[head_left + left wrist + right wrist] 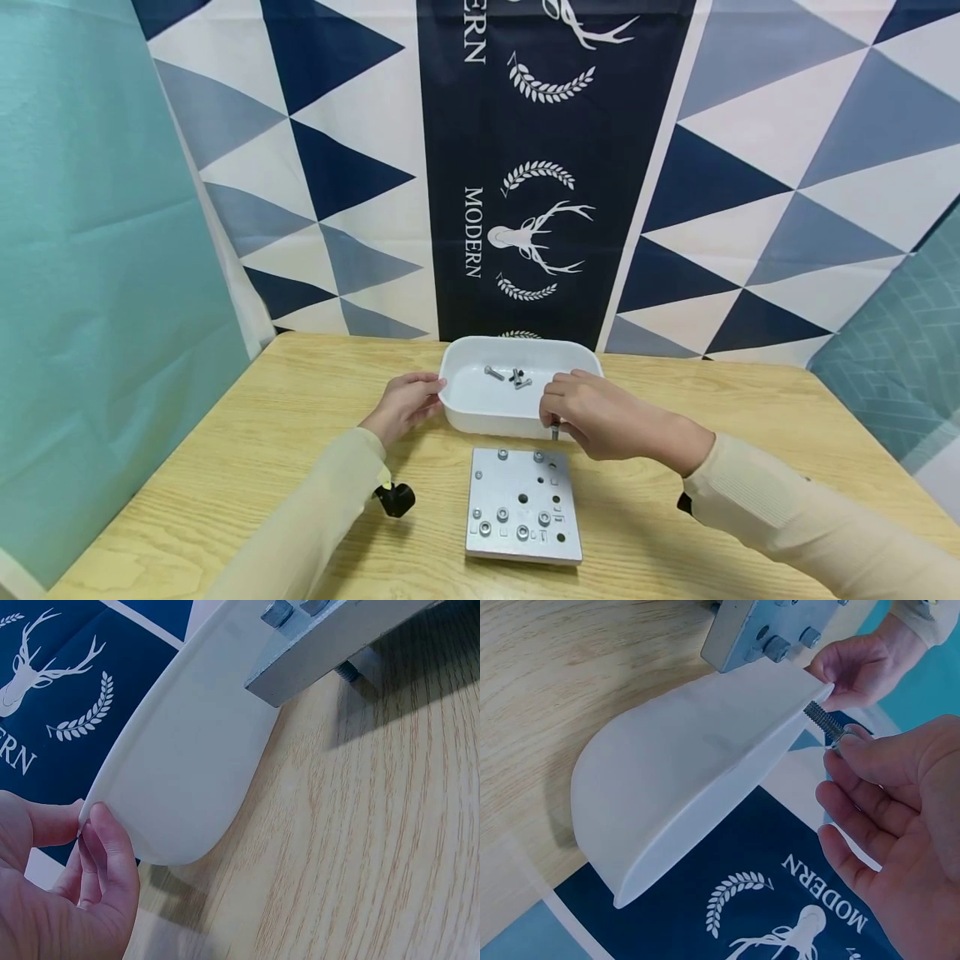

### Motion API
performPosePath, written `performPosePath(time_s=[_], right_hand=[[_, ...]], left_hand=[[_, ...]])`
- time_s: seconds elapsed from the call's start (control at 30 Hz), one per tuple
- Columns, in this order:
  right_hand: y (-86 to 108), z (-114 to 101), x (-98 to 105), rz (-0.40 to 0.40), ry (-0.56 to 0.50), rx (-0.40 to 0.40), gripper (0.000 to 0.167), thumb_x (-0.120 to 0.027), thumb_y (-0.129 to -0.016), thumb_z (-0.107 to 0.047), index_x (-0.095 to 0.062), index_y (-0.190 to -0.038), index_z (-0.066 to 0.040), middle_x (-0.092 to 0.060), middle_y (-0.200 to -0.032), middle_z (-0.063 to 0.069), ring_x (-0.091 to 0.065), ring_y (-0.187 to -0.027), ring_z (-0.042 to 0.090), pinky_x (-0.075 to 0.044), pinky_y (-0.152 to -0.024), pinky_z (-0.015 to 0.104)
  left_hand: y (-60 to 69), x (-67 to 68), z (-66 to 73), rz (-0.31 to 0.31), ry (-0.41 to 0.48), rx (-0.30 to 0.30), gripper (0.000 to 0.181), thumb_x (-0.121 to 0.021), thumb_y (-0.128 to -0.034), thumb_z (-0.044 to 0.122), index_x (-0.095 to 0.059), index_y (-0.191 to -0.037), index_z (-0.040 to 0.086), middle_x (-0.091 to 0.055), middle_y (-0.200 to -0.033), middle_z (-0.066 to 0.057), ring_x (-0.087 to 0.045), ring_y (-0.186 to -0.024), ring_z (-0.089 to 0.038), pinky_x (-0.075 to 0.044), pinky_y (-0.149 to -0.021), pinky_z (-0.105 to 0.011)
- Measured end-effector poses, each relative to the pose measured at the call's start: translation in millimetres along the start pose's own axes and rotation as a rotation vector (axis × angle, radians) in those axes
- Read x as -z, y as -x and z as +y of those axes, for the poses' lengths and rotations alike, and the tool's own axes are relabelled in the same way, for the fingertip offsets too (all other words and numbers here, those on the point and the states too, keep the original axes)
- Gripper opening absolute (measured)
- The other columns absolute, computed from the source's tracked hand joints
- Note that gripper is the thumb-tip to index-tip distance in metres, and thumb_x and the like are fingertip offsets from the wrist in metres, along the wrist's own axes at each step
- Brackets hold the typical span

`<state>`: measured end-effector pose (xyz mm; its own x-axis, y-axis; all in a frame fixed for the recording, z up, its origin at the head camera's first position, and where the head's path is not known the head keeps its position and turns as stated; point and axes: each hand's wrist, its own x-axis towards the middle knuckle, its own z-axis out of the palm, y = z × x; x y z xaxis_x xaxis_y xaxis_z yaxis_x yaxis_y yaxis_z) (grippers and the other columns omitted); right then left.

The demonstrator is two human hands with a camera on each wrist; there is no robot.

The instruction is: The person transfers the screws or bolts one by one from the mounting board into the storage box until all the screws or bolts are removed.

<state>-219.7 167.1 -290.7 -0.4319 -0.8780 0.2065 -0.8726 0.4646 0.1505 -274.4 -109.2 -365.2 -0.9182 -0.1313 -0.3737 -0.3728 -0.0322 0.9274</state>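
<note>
A white tray stands at the back of the table, with several loose screws in it. My left hand pinches the tray's left rim between thumb and fingers; the left wrist view shows that hand at the rim. My right hand is over the tray's front right edge and holds a screw, threaded end down. In the right wrist view the screw is pinched between thumb and index finger. In front of the tray lies a metal plate with several bolts and open holes.
The wooden table reaches to a patterned cloth hanging behind the tray. A teal curtain hangs on the left. A bolt's threaded end sticks out under the plate.
</note>
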Motion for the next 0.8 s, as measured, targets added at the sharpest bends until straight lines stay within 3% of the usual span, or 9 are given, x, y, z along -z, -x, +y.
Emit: performPosePath(time_s=[0.2,0.57,0.8], right_hand=[[-4.3,2.0,-0.4,0.011,-0.024,-0.021,0.025,-0.075,-0.073,0.004,-0.064,-0.086,-0.015,-0.063,-0.082,-0.008,-0.053,-0.08,0.008,-0.05,-0.077,0.03],[-14.9,17.1,-10.4,0.067,-0.043,-0.026,0.027,-0.074,-0.071,0.007,-0.064,-0.083,-0.015,-0.064,-0.081,-0.005,-0.054,-0.078,0.01,-0.05,-0.076,0.031],[-23.2,22.7,-12.2,0.058,-0.045,-0.046,0.025,-0.075,-0.074,0.005,-0.065,-0.083,-0.016,-0.065,-0.081,-0.006,-0.054,-0.077,0.009,-0.052,-0.078,0.031]], left_hand=[[0.1,0.1,0.6,0.001,0.004,-0.002,0.031,-0.065,-0.092,0.014,-0.061,-0.121,0.005,-0.063,-0.107,-0.011,-0.059,-0.077,-0.01,-0.053,-0.067,-0.016],[0.8,1.0,-3.8,-0.013,0.018,-0.019,0.03,-0.065,-0.0914,0.013,-0.061,-0.12,0.003,-0.063,-0.095,-0.006,-0.058,-0.073,-0.009,-0.053,-0.065,-0.016],[-1.0,2.1,-3.3,-0.01,0.018,-0.024,0.03,-0.065,-0.091,0.013,-0.062,-0.119,0.004,-0.064,-0.094,-0.007,-0.058,-0.072,-0.009,-0.053,-0.063,-0.016]])
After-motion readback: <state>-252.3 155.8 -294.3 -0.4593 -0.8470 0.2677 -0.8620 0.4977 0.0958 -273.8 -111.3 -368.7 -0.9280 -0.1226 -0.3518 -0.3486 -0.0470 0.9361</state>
